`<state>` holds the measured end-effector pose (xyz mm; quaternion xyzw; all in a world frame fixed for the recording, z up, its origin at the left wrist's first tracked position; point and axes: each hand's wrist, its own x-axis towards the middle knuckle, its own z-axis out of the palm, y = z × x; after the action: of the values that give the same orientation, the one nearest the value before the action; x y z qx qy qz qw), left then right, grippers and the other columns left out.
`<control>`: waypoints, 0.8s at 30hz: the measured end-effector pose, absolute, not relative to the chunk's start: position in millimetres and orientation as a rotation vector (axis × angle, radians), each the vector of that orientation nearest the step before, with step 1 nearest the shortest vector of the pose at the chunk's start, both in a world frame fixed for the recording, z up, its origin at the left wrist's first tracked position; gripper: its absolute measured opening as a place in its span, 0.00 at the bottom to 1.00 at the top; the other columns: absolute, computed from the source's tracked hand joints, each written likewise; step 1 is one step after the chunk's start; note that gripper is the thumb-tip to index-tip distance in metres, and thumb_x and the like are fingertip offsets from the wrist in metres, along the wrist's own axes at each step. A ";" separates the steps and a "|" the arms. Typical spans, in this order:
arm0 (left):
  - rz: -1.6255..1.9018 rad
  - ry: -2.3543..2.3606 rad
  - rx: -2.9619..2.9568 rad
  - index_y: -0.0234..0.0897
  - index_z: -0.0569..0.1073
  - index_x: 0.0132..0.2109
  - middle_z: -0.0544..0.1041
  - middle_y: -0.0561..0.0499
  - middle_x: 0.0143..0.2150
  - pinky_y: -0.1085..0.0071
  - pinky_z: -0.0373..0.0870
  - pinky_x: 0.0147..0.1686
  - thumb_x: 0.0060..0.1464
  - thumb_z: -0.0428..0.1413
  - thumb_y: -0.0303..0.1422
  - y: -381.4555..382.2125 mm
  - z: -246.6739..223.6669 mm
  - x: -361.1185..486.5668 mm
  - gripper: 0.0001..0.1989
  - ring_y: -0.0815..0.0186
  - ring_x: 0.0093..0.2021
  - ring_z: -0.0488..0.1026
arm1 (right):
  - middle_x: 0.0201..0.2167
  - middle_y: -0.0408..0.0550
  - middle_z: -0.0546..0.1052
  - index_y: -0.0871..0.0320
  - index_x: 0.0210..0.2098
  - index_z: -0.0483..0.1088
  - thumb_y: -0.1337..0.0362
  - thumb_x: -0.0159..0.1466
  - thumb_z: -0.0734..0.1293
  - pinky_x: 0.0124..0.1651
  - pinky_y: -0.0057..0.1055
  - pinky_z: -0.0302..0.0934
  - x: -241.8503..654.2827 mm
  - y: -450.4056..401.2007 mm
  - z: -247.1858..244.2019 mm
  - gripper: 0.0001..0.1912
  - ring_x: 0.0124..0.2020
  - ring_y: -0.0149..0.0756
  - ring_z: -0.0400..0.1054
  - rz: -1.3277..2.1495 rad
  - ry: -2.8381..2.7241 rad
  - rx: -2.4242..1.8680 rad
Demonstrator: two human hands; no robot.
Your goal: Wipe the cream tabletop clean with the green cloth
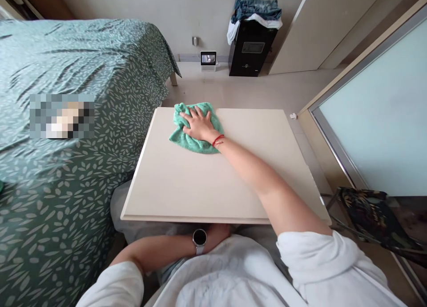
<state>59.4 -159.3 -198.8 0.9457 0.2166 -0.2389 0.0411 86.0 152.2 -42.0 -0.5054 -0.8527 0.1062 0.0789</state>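
My right hand (199,125) lies flat on a green cloth (190,142), its fingers spread and pressing the cloth to the tabletop. The cloth is rumpled and sits near the far left edge of a cream table (200,187), with one corner bunched up by the far edge. A red string bracelet (218,141) circles my right wrist. Across my lap rests my left hand (218,233), close to the table's near edge. Its fingers are hidden from view. On that wrist is a round-faced watch (199,238).
A bed with a green leaf-patterned cover (110,85) stands close on the left. Beyond the table are a small screen device (208,60) on the floor and a black cabinet (248,49) topped with folded clothes (256,8). A frosted panel (376,102) and dark patterned fabric (363,213) are on the right.
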 end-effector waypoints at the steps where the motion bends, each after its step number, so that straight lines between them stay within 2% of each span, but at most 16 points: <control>1: -0.781 0.596 2.903 0.21 0.80 0.67 0.81 0.36 0.64 0.66 0.79 0.63 0.71 0.45 0.15 -164.6 -195.6 57.1 0.27 0.59 0.63 0.82 | 0.87 0.65 0.55 0.56 0.84 0.60 0.58 0.76 0.61 0.76 0.88 0.44 85.7 159.3 -42.4 0.38 0.87 0.71 0.43 0.311 -2.508 -1.553; 4: -0.713 0.344 3.028 0.25 0.85 0.60 0.83 0.40 0.56 0.61 0.75 0.65 0.76 0.47 0.25 -174.4 -164.1 53.6 0.22 0.55 0.60 0.81 | 0.86 0.66 0.56 0.58 0.84 0.60 0.59 0.76 0.60 0.75 0.89 0.44 84.2 165.2 -43.2 0.38 0.86 0.72 0.44 0.293 -2.441 -1.609; 5: -0.669 0.219 3.066 0.25 0.85 0.60 0.83 0.39 0.56 0.60 0.73 0.66 0.76 0.48 0.25 -175.2 -148.9 54.2 0.21 0.55 0.60 0.80 | 0.86 0.66 0.56 0.58 0.84 0.60 0.59 0.76 0.59 0.76 0.89 0.44 83.4 162.9 -43.4 0.39 0.86 0.72 0.43 0.291 -2.441 -1.613; 6: -0.609 0.051 3.080 0.27 0.84 0.61 0.82 0.39 0.59 0.54 0.72 0.67 0.76 0.49 0.27 -174.9 -133.5 55.9 0.21 0.52 0.61 0.79 | 0.87 0.66 0.55 0.59 0.84 0.59 0.59 0.76 0.59 0.76 0.89 0.43 82.4 158.9 -43.7 0.39 0.87 0.72 0.42 0.294 -2.449 -1.610; 8: -0.569 -0.223 3.015 0.34 0.85 0.57 0.84 0.48 0.53 0.60 0.73 0.66 0.78 0.49 0.27 -172.0 -107.5 62.2 0.19 0.62 0.54 0.81 | 0.87 0.66 0.53 0.59 0.85 0.58 0.59 0.76 0.60 0.77 0.89 0.41 79.7 146.2 -44.1 0.39 0.87 0.72 0.41 0.303 -2.485 -1.582; 12: -0.630 -0.591 2.973 0.35 0.83 0.65 0.84 0.49 0.62 0.55 0.70 0.70 0.79 0.44 0.26 -162.4 -92.3 75.4 0.24 0.61 0.60 0.81 | 0.88 0.65 0.51 0.57 0.86 0.56 0.59 0.76 0.63 0.78 0.88 0.40 74.8 100.4 -43.5 0.41 0.88 0.72 0.39 0.310 -2.620 -1.437; 17: -0.746 -0.569 2.940 0.29 0.81 0.66 0.81 0.46 0.66 0.53 0.69 0.71 0.77 0.41 0.23 -152.0 -101.2 69.4 0.26 0.59 0.64 0.79 | 0.88 0.63 0.50 0.55 0.86 0.56 0.53 0.77 0.66 0.80 0.86 0.42 85.6 3.7 -44.7 0.42 0.88 0.72 0.39 0.364 -2.827 -1.112; 20: -0.723 -0.518 2.957 0.31 0.81 0.66 0.81 0.45 0.65 0.52 0.70 0.69 0.78 0.40 0.23 -150.1 -97.5 60.2 0.27 0.58 0.63 0.79 | 0.88 0.62 0.52 0.52 0.85 0.59 0.50 0.76 0.68 0.79 0.87 0.45 98.5 -45.1 -48.8 0.42 0.87 0.73 0.42 0.363 -2.893 -0.847; 24: -0.722 -0.418 2.978 0.31 0.81 0.66 0.80 0.45 0.67 0.49 0.68 0.71 0.78 0.40 0.24 -147.7 -101.4 54.7 0.27 0.55 0.65 0.78 | 0.88 0.55 0.52 0.46 0.85 0.60 0.47 0.76 0.67 0.78 0.85 0.48 101.6 -47.6 -51.1 0.41 0.87 0.70 0.43 0.339 -2.966 -0.689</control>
<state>54.7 -147.7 -101.4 0.9626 -0.1351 -0.2335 0.0247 101.6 -47.6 -51.1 -0.2247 -0.9674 0.1105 0.0388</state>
